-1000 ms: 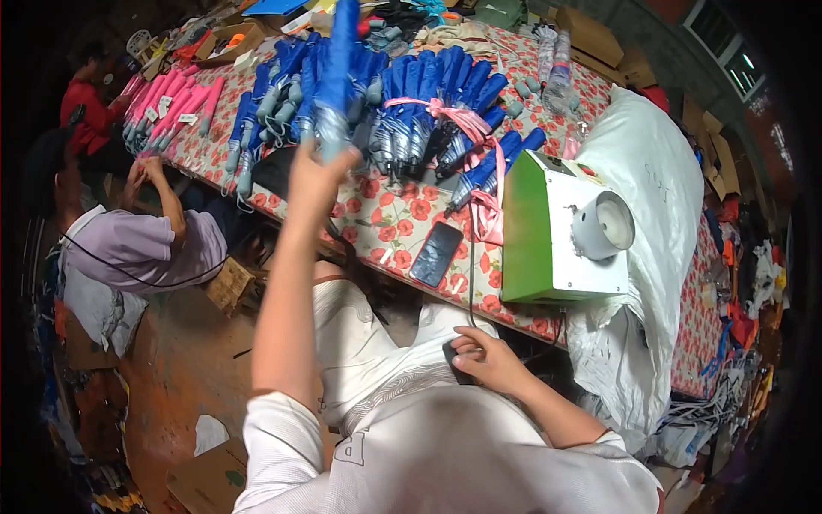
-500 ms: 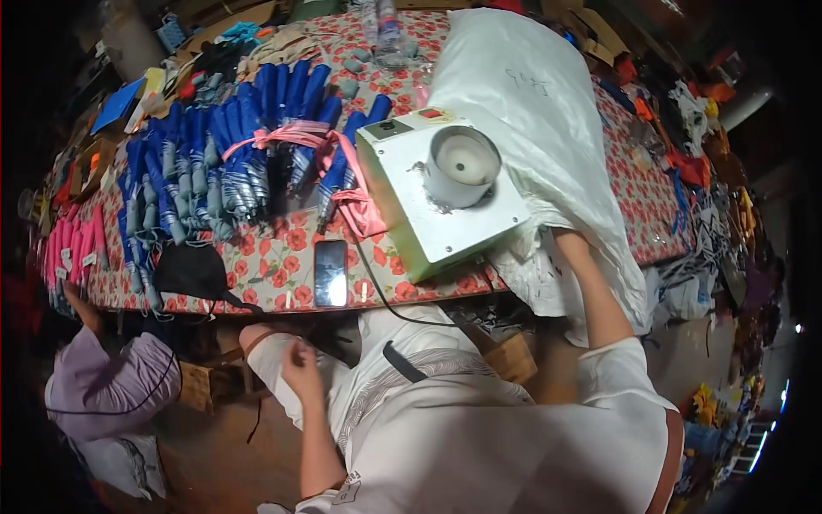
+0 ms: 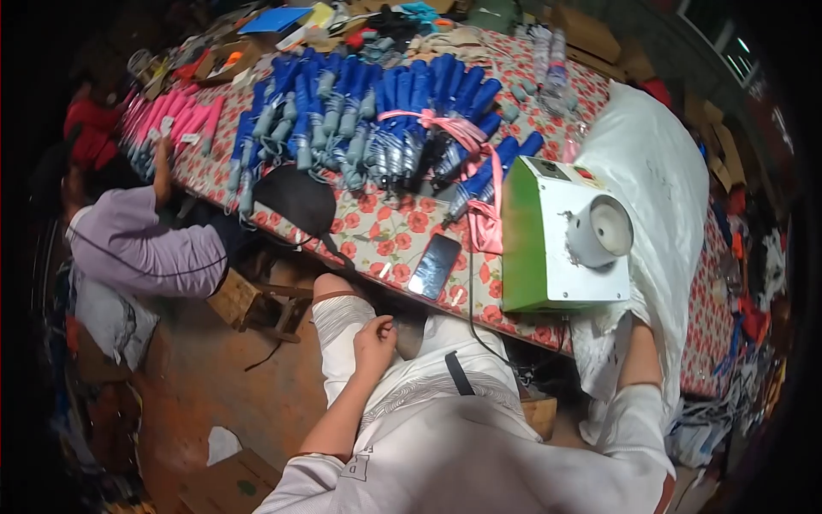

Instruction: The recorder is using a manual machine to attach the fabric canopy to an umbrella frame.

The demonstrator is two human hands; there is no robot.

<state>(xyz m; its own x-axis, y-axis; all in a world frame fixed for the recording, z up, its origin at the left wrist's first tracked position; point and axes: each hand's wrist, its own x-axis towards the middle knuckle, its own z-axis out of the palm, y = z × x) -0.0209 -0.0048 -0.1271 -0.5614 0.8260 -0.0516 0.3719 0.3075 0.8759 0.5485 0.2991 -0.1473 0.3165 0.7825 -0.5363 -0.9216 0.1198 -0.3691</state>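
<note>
Down from over the surface comes the person's left hand (image 3: 375, 347), which a second ago held a slim blue folded umbrella upright, while the right hand (image 3: 640, 336) has gone from the lap to the big white woven-plastic sack (image 3: 655, 154). Left fingers are loosely curled and released, above the white patterned shorts (image 3: 338, 321); right fingers are buried in the sack's lower folds, so I cannot tell whether they grip anything. That sack slumps over the edge of the red-flowered surface (image 3: 385, 231), just beside a green-and-white metal box machine (image 3: 556, 231) with a round grey cup. Farther left lie the blue folded umbrellas with grey handles (image 3: 338, 111), some tied with pink ribbon (image 3: 441, 124). Nearer the edge sit a dark glossy phone (image 3: 435, 267) and a black cloth cap (image 3: 295, 201). At far left, a co-worker in a lilac shirt (image 3: 154, 240) reaches toward pink folded umbrellas (image 3: 171, 116).
</note>
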